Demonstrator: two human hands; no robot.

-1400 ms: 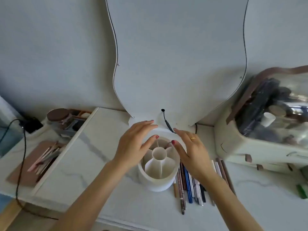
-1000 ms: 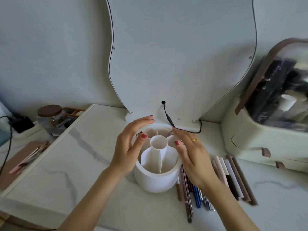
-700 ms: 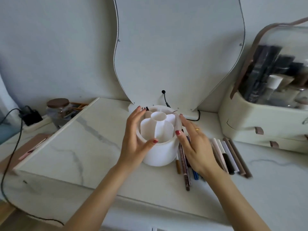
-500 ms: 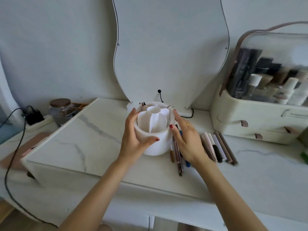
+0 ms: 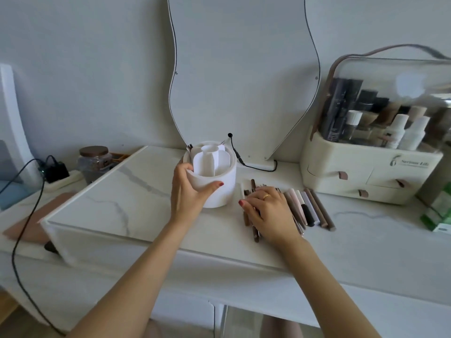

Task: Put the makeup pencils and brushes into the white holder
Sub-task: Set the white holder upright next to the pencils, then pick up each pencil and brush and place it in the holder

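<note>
While gripped at frame centre: round white plastic holder with inner dividers (image 5: 214, 176), upright on pale marble-patterned tabletop (image 5: 127, 203).
Left hand (image 5: 189, 191): wrapped round holder's left wall, thumb across the front, fingers behind; clasped on it.
Right hand (image 5: 271, 213): palm down, fingers loosely together, flat on the pencil row; whether anything is pinched cannot be told.
Row of slim brown, black, pink and white makeup pencils and brushes (image 5: 307, 211): flat on tabletop, just right of holder, partly under right hand.
Holder contents: a few thin tips at rear rim, kind unclear.
Centre top: wavy-edged white-backed mirror panel (image 5: 244, 69).
Right edge: cream cosmetics case with clear lid (image 5: 371, 172).
Left: brown-lidded glass jar (image 5: 94, 159).
</note>
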